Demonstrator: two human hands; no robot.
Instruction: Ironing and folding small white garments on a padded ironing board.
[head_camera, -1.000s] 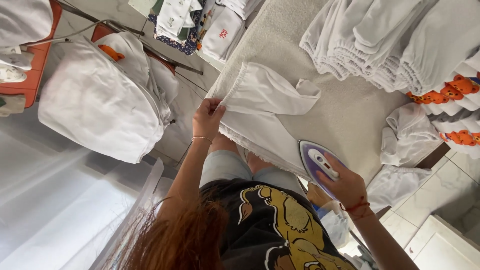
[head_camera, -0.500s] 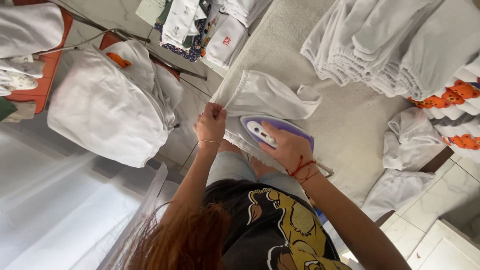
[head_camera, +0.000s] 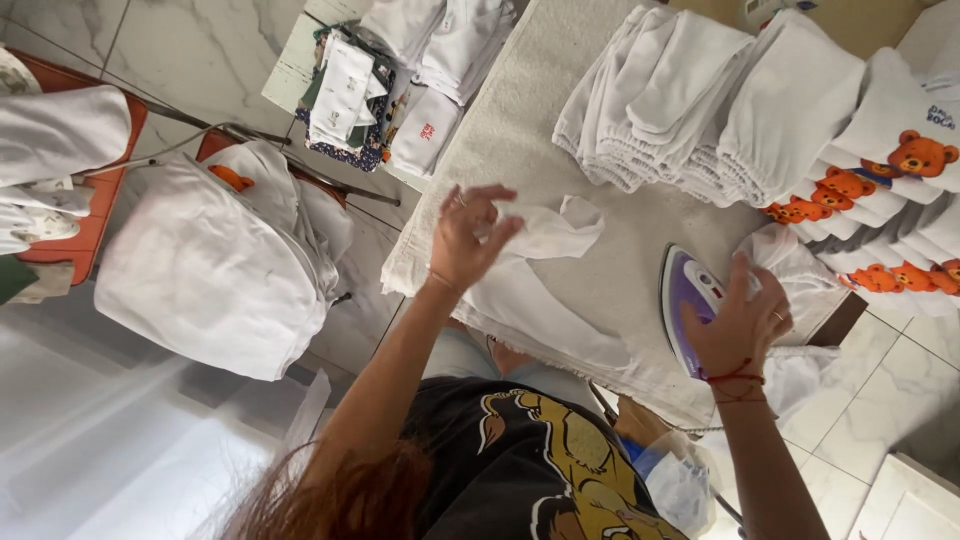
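The left hand (head_camera: 468, 238) hovered with fingers spread and loose over the beige tabletop (head_camera: 520, 130), at the near edge of the white garment (head_camera: 545, 285) lying there; whether it touched the cloth was hard to tell. Right of that garment, the right hand (head_camera: 740, 325) was clamped on the purple and white iron (head_camera: 688, 300). Beyond the garment lay the folded white stack (head_camera: 700, 95).

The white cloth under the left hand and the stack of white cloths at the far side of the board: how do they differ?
The white cloth lies alone, spread loose and creased on the ironing board; the stack of white cloths is folded and piled in neat rows. The left hand is over the single cloth, fingers spread; no hand is near the stack. The right hand holds the purple iron beside them. Both are plain white fabric.
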